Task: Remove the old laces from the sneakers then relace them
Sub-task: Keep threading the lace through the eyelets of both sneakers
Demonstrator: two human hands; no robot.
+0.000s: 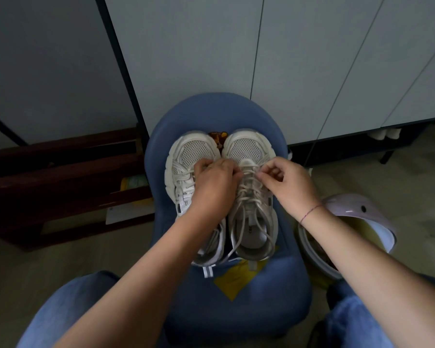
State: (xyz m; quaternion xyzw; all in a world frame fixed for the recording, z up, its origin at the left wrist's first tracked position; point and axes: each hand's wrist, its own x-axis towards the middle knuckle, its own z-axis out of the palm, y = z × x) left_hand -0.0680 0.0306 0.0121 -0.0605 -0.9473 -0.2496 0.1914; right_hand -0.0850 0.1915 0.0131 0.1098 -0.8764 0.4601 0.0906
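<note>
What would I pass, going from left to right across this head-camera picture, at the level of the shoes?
Dark brown wooden rack → left white mesh sneaker → right white mesh sneaker → pale lilac lidded bin.

Both bare forearms reach forward. The left hand (215, 183) lies knuckles-up, fingers curled under, their hold hidden. The right hand (285, 183), a thread round its wrist, seems to pinch a lace (248, 197) between thumb and forefinger.
</note>
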